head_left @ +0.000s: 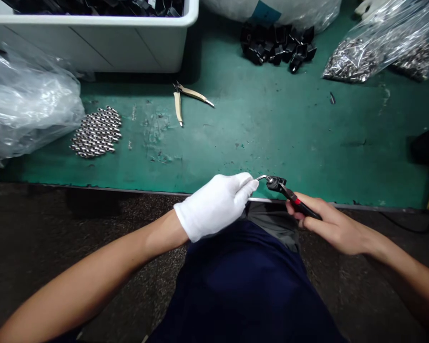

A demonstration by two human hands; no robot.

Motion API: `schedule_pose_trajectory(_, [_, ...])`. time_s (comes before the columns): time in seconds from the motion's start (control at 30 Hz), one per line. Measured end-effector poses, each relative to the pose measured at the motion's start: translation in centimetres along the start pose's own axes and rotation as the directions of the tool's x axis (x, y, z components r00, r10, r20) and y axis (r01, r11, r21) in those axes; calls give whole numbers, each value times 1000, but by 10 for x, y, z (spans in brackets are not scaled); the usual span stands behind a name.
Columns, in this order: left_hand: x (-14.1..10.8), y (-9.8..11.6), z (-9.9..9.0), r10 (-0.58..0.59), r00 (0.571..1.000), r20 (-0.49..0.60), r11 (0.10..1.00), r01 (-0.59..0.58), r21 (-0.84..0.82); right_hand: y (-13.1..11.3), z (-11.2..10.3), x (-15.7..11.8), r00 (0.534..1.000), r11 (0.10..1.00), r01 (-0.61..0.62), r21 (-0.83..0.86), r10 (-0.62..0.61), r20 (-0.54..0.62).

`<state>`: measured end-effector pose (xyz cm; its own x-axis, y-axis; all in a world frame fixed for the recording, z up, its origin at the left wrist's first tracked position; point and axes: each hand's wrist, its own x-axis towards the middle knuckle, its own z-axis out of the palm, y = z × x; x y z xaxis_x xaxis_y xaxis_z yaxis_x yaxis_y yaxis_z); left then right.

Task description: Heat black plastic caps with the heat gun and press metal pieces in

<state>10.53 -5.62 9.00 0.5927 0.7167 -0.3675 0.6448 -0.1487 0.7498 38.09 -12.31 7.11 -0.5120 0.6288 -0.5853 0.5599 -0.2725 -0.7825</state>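
Above the near edge of the green mat (pixel 271 128), two hands meet at a small black part (pixel 276 184).

The white-gloved left hand (pixel 214 207) closes its fingers tightly around a bent metal rod (pixel 261 177) running into the part, while the bare right hand (pixel 334 224) grips a black handle with a red band (pixel 300 206) that meets it. Much remains unworked: beyond the mat's middle lie a patch of loose steel sleeves (pixel 96 132), tan-handled pliers (pixel 186 100) and a heap of black fittings (pixel 277 47). A clear bag of steel pieces (pixel 353 59) sits at its far corner, a white bin (pixel 93 45) at its far edge. A blue label (pixel 266 10) on the far bag (pixel 303 12) shows no readable writing.
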Motion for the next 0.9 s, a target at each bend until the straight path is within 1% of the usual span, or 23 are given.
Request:
schedule_pose_trajectory(0.07, [-3,2,-2,3,1000,6,1000,-3,-1,5,4,-1,998,975,-7,224,-6,60])
schedule_pose_trajectory(0.1, [-4,3,-3,1,1000,8,1000,-1,-8,7,6,-1,996,939,-25,343,-8,93])
schedule_pose_trajectory(0.17, [-5,5,-2,0,1000,-2,1000,0,-29,10,11,0,987,824,-74,561,-19,158])
schedule_pose_trajectory(0.2, [-5,5,-1,3,1000,-15,999,-3,-43,10,13,0,983,762,-98,641,-27,182])
schedule_pose_trajectory(0.27, [-5,5,3,9,999,-53,997,-13,-76,10,15,0,977,677,-125,726,-43,208])
schedule_pose_trajectory(0.33, [-4,5,7,7,996,-90,992,-18,-125,10,16,0,977,656,-125,744,-47,206])
schedule_pose_trajectory(0.4, [-4,4,10,-6,995,-101,981,-14,-194,10,15,-1,978,662,-126,739,-41,203])
schedule_pose_trajectory(0.53, [-4,1,13,-26,999,-42,935,9,-353,12,14,-3,980,699,-134,703,-14,201])
schedule_pose_trajectory(0.7, [-3,-6,18,-59,997,45,843,74,-532,13,15,-4,985,738,-117,664,-1,175])
schedule_pose_trajectory(0.8, [-3,-10,22,-90,993,76,807,118,-578,11,13,-5,989,796,-100,597,12,149])
schedule_pose_trajectory(0.9, [-5,-11,24,-101,991,82,791,131,-598,8,9,-7,993,862,-80,500,28,112])
